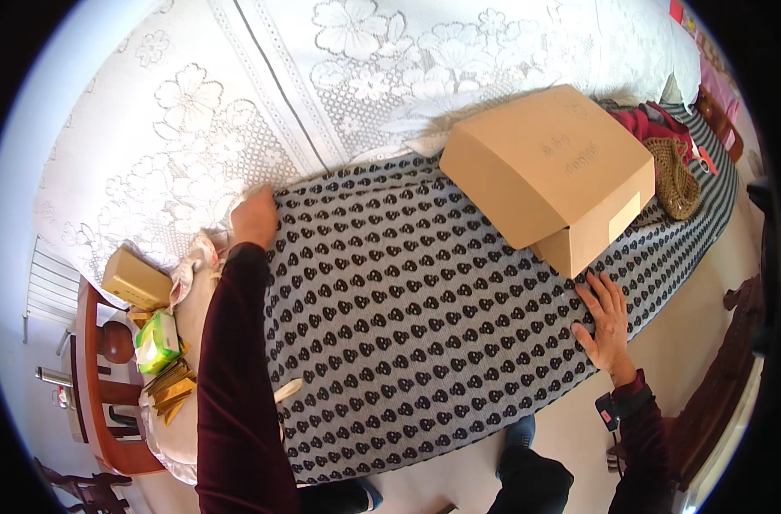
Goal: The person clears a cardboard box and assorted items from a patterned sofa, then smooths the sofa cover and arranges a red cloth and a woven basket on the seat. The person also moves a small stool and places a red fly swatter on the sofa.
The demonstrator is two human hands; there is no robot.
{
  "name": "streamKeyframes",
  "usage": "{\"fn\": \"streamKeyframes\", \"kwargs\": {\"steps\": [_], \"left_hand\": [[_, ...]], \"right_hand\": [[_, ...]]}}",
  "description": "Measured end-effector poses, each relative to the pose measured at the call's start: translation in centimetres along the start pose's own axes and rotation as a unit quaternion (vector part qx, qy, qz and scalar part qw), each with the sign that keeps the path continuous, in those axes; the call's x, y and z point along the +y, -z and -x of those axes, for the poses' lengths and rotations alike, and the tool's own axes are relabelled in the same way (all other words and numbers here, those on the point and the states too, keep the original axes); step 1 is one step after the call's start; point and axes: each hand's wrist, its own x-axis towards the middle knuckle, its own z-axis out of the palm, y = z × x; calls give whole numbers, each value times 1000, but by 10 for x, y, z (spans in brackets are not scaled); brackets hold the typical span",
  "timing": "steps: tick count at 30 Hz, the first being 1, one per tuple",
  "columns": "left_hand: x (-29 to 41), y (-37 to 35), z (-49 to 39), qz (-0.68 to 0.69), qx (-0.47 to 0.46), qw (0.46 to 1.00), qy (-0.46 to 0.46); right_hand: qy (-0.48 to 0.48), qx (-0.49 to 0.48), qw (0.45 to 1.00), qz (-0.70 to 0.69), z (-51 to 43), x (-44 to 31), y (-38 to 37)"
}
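A grey cloth with black skull prints (397,308) lies spread before me. My left hand (255,217) is at its upper left corner, fingers curled over the edge beside the white lace curtain (191,148); the fingertips are hidden, so I cannot tell whether they grip it. My right hand (604,324) rests on the cloth near its lower right edge, fingers apart, holding nothing. Just above that hand, a cardboard box (548,160) sits tilted on the cloth, with handwriting on its side. A pale stick-like thing (289,390) lies at the cloth's left edge.
Left of my arm are a small cardboard box (137,279), a green tissue pack (157,342), gold paper pieces (172,389) and a wooden chair (117,443). A brown knitted item (673,180) and red fabric (641,122) lie beyond the large box. Dark wooden furniture (718,398) stands at right.
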Motion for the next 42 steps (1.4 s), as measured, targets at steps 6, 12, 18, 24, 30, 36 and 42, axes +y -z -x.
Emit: {"fn": "streamKeyframes", "kwargs": {"steps": [6,12,18,24,30,36,42], "left_hand": [[11,-32,25,47,-78,995,-32],[30,7,70,84,-89,952,-282],[-17,20,69,242,-76,967,-10],[-55,15,71,11,-216,974,-62],[-54,1,65,-48,-175,982,-47],[-64,6,76,108,-205,970,-72],[-86,13,101,62,-193,973,-108]], "right_hand": [[5,6,1000,-4,0,0,-1],[-3,8,1000,-4,-2,-4,1],[-4,3,1000,3,-3,-5,-1],[-1,4,1000,6,-1,-4,-1],[-5,1,1000,-1,0,-5,1],[-9,4,1000,-5,1,-5,1],[-7,5,1000,-6,3,-3,0]]}}
